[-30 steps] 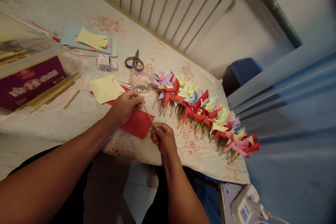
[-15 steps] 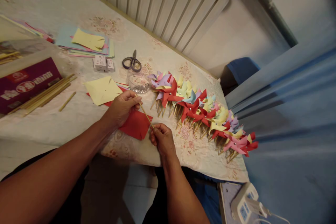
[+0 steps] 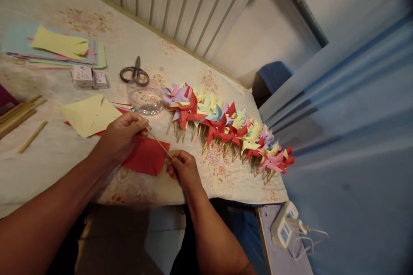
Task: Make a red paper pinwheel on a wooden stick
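A thin wooden stick (image 3: 159,142) runs between my two hands over the table's front edge. My left hand (image 3: 121,135) pinches its upper end, my right hand (image 3: 182,168) pinches its lower end. Under the stick lies a red paper square (image 3: 143,159), partly covered by my left hand. A yellow cut paper square (image 3: 88,114) lies left of it. A clear dish of small pins (image 3: 146,102) stands just beyond my left hand. A long row of finished paper pinwheels (image 3: 226,126) in red, yellow, pink, purple and blue stretches to the right.
Scissors (image 3: 135,75) and two small white boxes (image 3: 87,76) lie behind the dish. A stack of coloured paper sheets (image 3: 54,47) lies at the back left, loose wooden sticks (image 3: 19,114) at the left edge. A radiator (image 3: 161,0) runs behind the table. A white power strip (image 3: 284,227) sits below right.
The view has swung to the right and down, so everything sits further left in the picture. Both hands keep the same pinch on the stick over the red paper.
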A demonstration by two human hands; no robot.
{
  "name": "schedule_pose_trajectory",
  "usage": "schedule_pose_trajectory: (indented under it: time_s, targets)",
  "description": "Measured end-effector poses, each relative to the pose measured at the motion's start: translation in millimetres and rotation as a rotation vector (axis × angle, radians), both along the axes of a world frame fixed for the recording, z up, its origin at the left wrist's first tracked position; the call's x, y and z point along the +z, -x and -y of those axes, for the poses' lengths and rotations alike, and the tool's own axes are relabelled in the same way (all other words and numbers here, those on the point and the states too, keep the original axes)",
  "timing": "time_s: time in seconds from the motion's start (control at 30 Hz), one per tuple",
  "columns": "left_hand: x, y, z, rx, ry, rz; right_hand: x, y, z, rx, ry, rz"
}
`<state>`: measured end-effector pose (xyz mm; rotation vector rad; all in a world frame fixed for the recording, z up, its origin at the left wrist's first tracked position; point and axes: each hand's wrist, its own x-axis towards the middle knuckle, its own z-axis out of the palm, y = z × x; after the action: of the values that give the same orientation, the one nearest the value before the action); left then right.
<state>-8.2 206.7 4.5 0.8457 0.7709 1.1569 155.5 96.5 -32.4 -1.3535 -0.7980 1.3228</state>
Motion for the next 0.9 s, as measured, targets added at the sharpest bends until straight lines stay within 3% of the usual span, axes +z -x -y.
schedule_pose_trajectory:
  time_s: [0.37,0.67,0.9]
  targets:
    - [-7.4,-1,0,-0.018,-0.06,-0.123,2.6,1,0,-0.005,0.01,0.005]
    - [4.1,-4,6,-0.03,-0.119,-0.237,4.1,2,2,-0.046,0.007,-0.005]
    - [-0.2,-3,4,-0.003,-0.084,-0.15,2.3,1,3,-0.042,0.019,-0.008]
